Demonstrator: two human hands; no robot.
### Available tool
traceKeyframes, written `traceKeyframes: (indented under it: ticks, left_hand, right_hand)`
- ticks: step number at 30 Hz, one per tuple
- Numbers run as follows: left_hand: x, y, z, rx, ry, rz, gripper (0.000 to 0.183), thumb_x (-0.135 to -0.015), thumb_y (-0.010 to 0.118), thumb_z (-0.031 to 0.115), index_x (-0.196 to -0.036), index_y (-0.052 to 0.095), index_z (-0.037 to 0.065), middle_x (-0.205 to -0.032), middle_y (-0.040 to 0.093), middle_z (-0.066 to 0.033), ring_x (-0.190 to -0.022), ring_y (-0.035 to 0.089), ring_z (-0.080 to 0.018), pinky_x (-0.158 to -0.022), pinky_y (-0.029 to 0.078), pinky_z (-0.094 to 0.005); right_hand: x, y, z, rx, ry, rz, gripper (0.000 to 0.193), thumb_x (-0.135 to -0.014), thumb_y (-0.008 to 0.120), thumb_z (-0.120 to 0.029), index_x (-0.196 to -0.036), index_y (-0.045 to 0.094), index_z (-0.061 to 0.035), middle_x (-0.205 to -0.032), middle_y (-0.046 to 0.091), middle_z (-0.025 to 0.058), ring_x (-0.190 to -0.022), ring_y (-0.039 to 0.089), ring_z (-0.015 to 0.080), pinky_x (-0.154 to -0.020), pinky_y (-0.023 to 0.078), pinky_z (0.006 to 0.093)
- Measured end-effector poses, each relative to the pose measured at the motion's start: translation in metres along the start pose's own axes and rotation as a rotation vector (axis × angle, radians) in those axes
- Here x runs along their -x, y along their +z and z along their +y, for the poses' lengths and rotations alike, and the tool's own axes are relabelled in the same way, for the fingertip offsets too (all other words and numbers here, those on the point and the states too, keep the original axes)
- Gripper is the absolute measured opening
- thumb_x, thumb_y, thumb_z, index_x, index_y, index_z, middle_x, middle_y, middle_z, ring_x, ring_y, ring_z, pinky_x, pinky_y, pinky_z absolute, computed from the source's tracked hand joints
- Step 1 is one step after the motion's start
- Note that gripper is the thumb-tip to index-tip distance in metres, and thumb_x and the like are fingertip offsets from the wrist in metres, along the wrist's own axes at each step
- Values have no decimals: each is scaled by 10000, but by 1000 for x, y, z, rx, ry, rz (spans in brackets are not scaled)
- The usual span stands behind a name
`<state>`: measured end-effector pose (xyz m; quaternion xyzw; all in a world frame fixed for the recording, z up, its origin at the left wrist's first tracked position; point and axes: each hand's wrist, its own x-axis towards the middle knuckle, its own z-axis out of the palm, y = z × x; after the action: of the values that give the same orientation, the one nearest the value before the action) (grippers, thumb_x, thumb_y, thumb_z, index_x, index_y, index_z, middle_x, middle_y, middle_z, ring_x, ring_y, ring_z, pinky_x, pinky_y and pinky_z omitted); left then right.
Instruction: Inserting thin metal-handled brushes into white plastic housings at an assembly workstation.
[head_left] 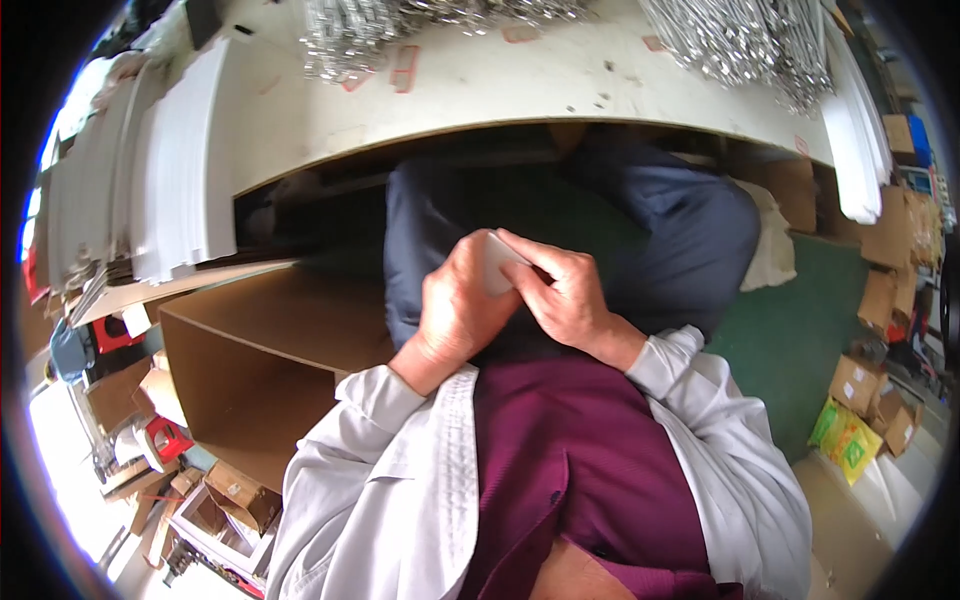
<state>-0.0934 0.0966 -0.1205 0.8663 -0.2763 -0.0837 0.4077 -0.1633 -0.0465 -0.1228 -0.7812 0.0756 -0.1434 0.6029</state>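
Observation:
A small white flat piece (pixel 497 265) is held between my two hands, above my lap. My left hand (pixel 458 308) wraps round it from the left, fingers curled. The thumb and fingers of my right hand (pixel 565 295) pinch its right side. Much of the piece is hidden by my fingers, so I cannot tell its kind. Beyond my knees runs the white worktable (pixel 480 85). On it lie a heap of shiny metal rods or wires (pixel 355 35) and a second bundle of them (pixel 745 45) to the right.
Tall stacks of white sheets or flat boxes (pixel 185 170) stand at the left. Below them is an open cardboard box (pixel 260 350) beside my left leg. Several small cartons (pixel 885 230) and a yellow-green packet (pixel 846 438) lie at the right, past the green floor (pixel 790 330).

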Motion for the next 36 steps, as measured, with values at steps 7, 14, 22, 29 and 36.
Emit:
traceKeyframes:
  ticks: [7, 14, 22, 29, 36]
  left_hand:
    - [-9, -49, -4, 178, -149, -388, 509, -842, 840, 256, -1216, 625, -15, -971, 722, -194, -863, 730, -292, -767, 567, -377]
    - [-15, -126, -21, 55, -187, -95, 245, -872, 792, 79, -1071, 686, -17, -807, 643, -63, -733, 551, -84, -647, 488, -283]
    - [-128, -224, -73, -627, -1, 225, 178, -901, 705, 114, -917, 618, -41, -897, 662, -319, -870, 676, -490, -708, 527, -532]
    - [-207, -252, -105, -1218, -62, 170, 322, -905, 752, 346, -936, 696, 30, -872, 734, -169, -813, 744, -374, -712, 582, -484]
    - [-211, -224, -81, -1126, 160, 200, 374, -899, 748, 382, -971, 663, 25, -944, 690, -186, -899, 704, -368, -774, 557, -490]
  right_hand:
    - [-11, -13, -7, -305, 351, 21, 313, -1013, 639, -80, -1310, 651, 20, -851, 701, 8, -576, 498, 1, -496, 405, 191]
    - [-59, -31, -21, 158, -198, 91, 166, -933, 733, -78, -1065, 712, 21, -1004, 730, 140, -702, 688, 171, -600, 553, 267]
    - [-129, -59, 0, 532, -464, 302, 56, -897, 712, -59, -939, 705, -23, -979, 727, 125, -897, 706, 311, -792, 565, 391]
    - [-140, -58, 12, 556, -447, 325, 36, -885, 711, -68, -915, 700, -52, -960, 722, 98, -878, 702, 301, -776, 565, 394]
    - [-140, -64, 9, 614, -522, 380, 35, -851, 716, -48, -861, 684, -59, -916, 709, 97, -838, 694, 305, -741, 563, 407]
